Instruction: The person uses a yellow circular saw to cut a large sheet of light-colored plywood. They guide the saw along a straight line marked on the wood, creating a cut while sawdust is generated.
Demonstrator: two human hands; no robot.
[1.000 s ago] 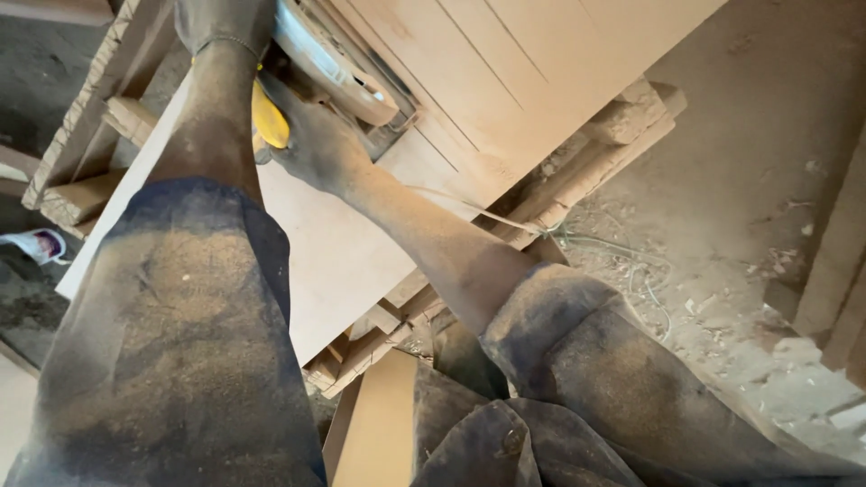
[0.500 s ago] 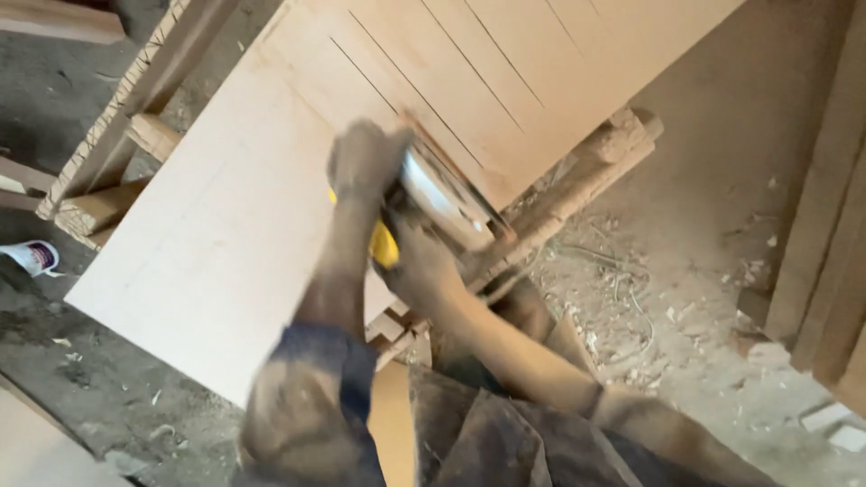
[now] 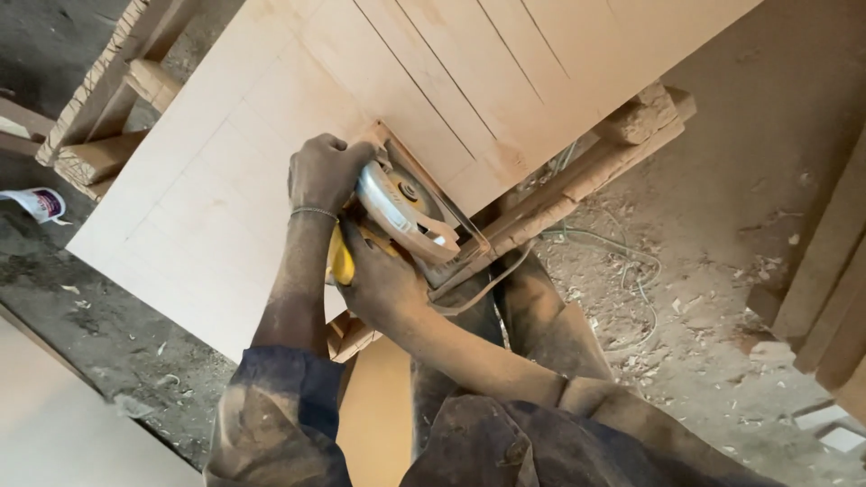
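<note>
Head view: circular saw [image 3: 401, 209] on the plywood sheet [image 3: 225, 207], under both hands' grip.

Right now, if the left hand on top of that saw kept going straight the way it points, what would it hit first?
The left hand points up across the light wood panel. Past the circular saw it grips, only bare panel with cut lines lies ahead, as far as visible.

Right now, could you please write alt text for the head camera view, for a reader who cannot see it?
Two dusty hands grip a circular saw at the edge of a pale plywood sheet marked with pencil lines: the left hand on top, the right hand on its yellow handle. The sheet rests on rough wooden trestles above a sawdust-strewn floor.
</note>
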